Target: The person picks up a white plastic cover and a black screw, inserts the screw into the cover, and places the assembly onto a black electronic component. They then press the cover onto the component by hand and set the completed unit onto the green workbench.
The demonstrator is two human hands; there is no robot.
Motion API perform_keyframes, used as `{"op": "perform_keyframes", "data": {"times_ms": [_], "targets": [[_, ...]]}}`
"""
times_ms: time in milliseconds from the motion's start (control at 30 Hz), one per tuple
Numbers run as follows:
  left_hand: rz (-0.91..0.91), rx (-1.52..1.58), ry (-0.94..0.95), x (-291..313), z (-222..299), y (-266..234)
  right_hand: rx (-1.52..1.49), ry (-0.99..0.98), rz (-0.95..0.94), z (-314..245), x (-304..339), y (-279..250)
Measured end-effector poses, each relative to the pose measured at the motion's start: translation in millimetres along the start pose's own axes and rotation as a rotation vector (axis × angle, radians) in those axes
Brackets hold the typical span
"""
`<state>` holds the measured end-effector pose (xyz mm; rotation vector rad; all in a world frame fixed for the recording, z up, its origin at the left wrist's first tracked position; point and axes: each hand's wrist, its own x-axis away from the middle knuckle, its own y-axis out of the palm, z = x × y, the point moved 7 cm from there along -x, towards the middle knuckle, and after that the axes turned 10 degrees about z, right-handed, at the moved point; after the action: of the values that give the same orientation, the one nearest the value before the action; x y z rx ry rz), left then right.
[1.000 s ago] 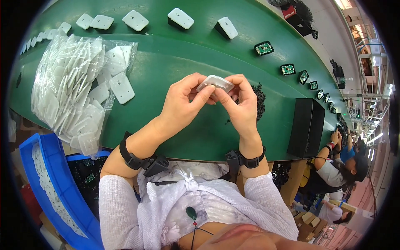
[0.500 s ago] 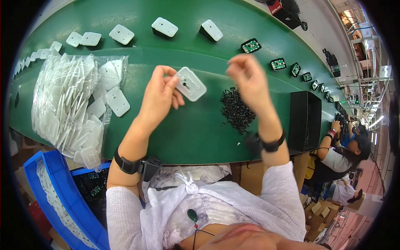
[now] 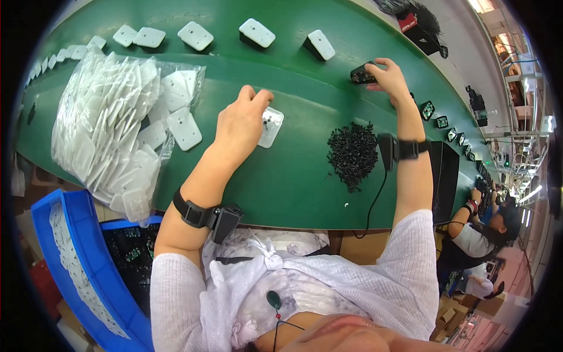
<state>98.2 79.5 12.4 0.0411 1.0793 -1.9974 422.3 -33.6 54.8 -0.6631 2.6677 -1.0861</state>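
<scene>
A white plastic cover (image 3: 271,128) with small dark fittings inside shows partly from under my left hand (image 3: 241,120). My left hand's fingers are bent over its upper left edge; the thumb is hidden. Further off to the right, my right hand (image 3: 388,81) grips a black box-shaped housing (image 3: 362,73) by its right end, thumb and fingers around it. Between my arms lies a heap of small black parts (image 3: 352,154), probably screws or pins.
A clear bag (image 3: 99,135) of white covers lies left, with loose covers (image 3: 184,128) spilling out. White-topped housings (image 3: 257,33) line the far side; open housings with green boards (image 3: 427,110) continue right. A black bin (image 3: 444,176) stands right, a blue tray (image 3: 88,264) lower left.
My right hand has moved from above the heap out to the far right housing and taken hold of it. My left hand has turned back-up, and the cover is now lower beside it.
</scene>
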Motion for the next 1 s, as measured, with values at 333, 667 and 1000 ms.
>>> {"op": "perform_keyframes", "data": {"times_ms": [333, 667, 1000], "targets": [[0.007, -0.244, 0.305, 33, 44, -13, 0.126, -0.641, -0.195, -52, 163, 45], [-0.017, 0.097, 0.308, 42, 30, -24, 0.328, -1.057, 0.121, -83, 193, 48], [0.005, 0.099, 0.303, 43, 28, -21, 0.209, -1.283, -0.161, -82, 225, 88]]}}
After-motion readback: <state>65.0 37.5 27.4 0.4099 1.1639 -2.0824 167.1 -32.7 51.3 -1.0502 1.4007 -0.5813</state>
